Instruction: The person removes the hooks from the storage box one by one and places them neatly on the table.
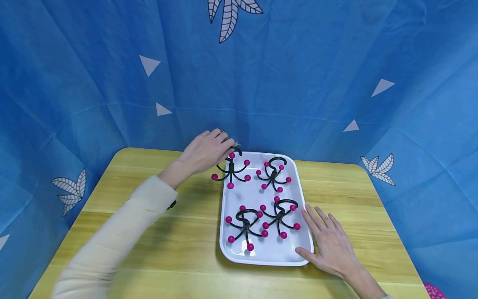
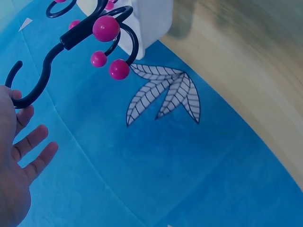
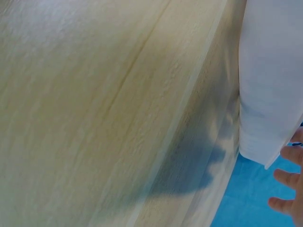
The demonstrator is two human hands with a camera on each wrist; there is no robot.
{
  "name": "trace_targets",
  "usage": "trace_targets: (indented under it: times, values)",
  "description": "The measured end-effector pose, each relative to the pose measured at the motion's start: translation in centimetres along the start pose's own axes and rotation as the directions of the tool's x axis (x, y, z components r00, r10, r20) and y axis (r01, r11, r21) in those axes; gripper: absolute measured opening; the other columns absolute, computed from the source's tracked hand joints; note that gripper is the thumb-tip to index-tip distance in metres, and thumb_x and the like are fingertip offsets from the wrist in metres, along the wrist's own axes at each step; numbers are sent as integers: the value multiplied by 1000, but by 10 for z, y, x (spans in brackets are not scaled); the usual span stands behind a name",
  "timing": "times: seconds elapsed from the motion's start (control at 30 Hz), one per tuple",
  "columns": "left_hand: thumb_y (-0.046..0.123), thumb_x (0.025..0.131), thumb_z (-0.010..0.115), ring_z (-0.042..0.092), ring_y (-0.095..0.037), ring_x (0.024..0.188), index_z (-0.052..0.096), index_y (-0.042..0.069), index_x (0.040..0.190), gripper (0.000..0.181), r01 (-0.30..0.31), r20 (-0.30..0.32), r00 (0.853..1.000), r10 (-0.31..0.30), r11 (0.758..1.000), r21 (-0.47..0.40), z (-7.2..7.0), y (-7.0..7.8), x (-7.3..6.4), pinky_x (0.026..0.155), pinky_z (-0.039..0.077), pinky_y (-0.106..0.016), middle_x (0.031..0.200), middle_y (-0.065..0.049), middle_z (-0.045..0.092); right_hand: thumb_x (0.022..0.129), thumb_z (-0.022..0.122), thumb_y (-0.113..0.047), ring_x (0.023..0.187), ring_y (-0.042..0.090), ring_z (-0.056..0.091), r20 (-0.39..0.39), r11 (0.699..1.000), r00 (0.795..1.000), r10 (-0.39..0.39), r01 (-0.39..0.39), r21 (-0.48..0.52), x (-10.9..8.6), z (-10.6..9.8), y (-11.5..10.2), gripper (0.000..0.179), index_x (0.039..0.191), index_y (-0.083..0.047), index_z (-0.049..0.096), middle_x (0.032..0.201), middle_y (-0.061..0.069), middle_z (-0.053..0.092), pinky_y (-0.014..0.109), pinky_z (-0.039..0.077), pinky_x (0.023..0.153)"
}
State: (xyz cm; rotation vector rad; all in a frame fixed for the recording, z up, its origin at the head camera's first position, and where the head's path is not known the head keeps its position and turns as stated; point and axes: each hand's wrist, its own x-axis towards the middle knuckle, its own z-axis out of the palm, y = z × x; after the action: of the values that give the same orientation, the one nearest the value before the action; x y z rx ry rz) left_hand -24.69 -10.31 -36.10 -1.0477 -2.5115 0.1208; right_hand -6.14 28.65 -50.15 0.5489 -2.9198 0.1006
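My left hand (image 1: pixel 209 151) pinches the curved top of a black claw hanger (image 1: pixel 231 167) whose arms end in pink balls. That hanger is at the far left corner of a white tray (image 1: pixel 246 195), partly past its left rim. In the left wrist view its hook (image 2: pixel 40 87) runs to the fingers. Three similar hangers lie in the tray: one far right (image 1: pixel 274 175), one near left (image 1: pixel 246 224), one near right (image 1: pixel 280 215). Spread fingers of my right hand (image 1: pixel 332 245) rest against the tray's right rim.
The tray stands on a wooden table (image 1: pixel 168 249). A blue cloth (image 1: pixel 298 74) with leaf and triangle prints hangs behind and beside the table. A pink dotted thing (image 1: pixel 434 291) shows at the lower right corner.
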Motion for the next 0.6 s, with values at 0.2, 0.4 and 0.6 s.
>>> trace_targets:
  times: [0.2, 0.4, 0.6]
  values:
    - [33, 108, 60, 67, -25, 97, 70, 16, 122, 24, -12, -5, 1000, 13, 1000, 21, -8, -11, -13, 77, 59, -34, 110, -5, 76, 82, 70, -76, 154, 41, 39, 10, 1000, 1000, 2, -2, -6, 0, -2, 0, 106, 162, -13, 41, 171, 10, 39, 65, 33, 123]
    - [32, 108, 61, 67, -25, 93, 70, 14, 118, 23, -23, -15, 1000, 23, 999, 43, -13, -24, -29, 74, 59, -34, 104, -6, 75, 82, 68, -77, 154, 41, 39, 20, 1000, 1000, 3, -3, -5, 0, -2, -1, 106, 163, -13, 41, 170, 10, 39, 65, 34, 123]
    - [30, 106, 64, 65, -25, 88, 70, 12, 116, 21, -26, -34, 999, 28, 998, 49, -14, -37, -43, 71, 58, -34, 99, -7, 74, 82, 68, -78, 153, 41, 40, 14, 1000, 1000, -2, 2, -9, 0, -3, -1, 106, 162, -12, 42, 170, 10, 40, 65, 34, 122]
